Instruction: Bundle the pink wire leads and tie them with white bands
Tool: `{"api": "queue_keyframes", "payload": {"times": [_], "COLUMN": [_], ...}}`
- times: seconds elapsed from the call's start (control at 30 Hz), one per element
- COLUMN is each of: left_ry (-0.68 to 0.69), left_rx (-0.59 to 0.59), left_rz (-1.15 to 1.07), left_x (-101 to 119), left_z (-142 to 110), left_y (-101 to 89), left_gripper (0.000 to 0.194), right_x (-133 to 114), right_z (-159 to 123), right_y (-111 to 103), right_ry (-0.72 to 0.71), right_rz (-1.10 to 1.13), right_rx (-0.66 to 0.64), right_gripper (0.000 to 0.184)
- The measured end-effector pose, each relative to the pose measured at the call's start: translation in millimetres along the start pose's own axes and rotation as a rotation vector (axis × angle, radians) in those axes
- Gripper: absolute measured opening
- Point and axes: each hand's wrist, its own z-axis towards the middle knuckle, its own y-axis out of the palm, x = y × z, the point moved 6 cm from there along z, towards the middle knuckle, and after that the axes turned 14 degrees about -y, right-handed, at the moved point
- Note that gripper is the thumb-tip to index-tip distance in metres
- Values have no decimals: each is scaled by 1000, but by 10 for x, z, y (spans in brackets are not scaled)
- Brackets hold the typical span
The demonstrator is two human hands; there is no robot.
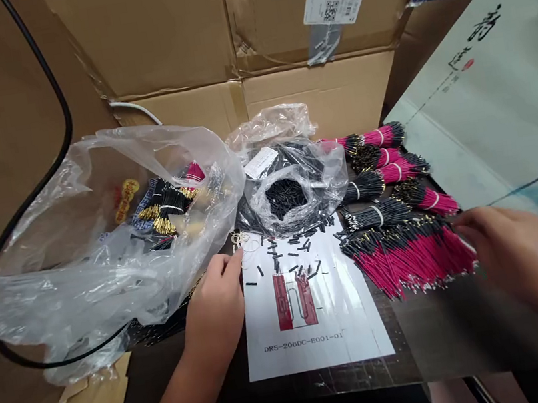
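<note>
Dark tabletop (321, 382); red wire bundles (410, 264); cardboard (319, 96) behind

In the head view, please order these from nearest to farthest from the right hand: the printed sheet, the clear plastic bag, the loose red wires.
From the right hand:
1. Loose red wires: right side, beside the hand.
2. Printed sheet: middle of the view.
3. Clear plastic bag: far left.

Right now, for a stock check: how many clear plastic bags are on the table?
2. A large bag at left holds wire bundles; a smaller bag in the middle holds black pieces, just above the printed sheet. Others could be hidden.
</note>
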Motion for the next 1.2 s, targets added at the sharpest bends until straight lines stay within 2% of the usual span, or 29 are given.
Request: {"api": "queue_keyframes", "payload": {"times": [0.07, 0.17, 0.33, 0.5, 0.7, 0.77, 0.87, 0.9, 0.97, 1.03, 1.1, 1.2], "left_ry": [40, 110, 87, 9, -65, -60, 92, 209, 487, 678, 756, 812], "left_rx": [-25, -64, -27, 20, 12, 89, 286, 345, 385, 329, 250, 109], "left_rz": [121, 223, 281, 148, -117, -141, -116, -107, -99, -46, 33, 50], "left_x": [32, 127, 213, 230, 175, 160, 277, 378, 633, 877, 1069, 1229], "left_z": [75, 180, 277, 242, 237, 216, 65, -29, -256, -444, -543, -573], "left_y": [12, 26, 19, -83, -209, -284, -432, -466, -459, -347, -192, -15], "left_gripper": [42, 32, 21, 23, 11, 10, 9, 11, 18, 17, 11, 16], "right_x": [16, -44, 7, 107, -35, -5, 173, 244, 348, 376, 341, 243], "right_z": [-9, -2, -50, -239, -425, -482, -581, -609, -645, -653, -630, -570], "right_y": [76, 168, 152, 24, 89, 90, 92, 112, 197, 289, 348, 370], "right_ry": [1, -18, 38, 120, 64, 94, 247, 306, 399, 446, 449, 412], "right_rz": [-15, 9, 130, 236, 337, 329, 258, 255, 302, 340, 331, 313], "right_rx": [8, 37, 97, 273, 422, 471, 445, 397, 255, 122, 46, 26], "right_gripper": [36, 32, 24, 25, 19, 22, 33, 38, 47, 54, 64, 75]}}
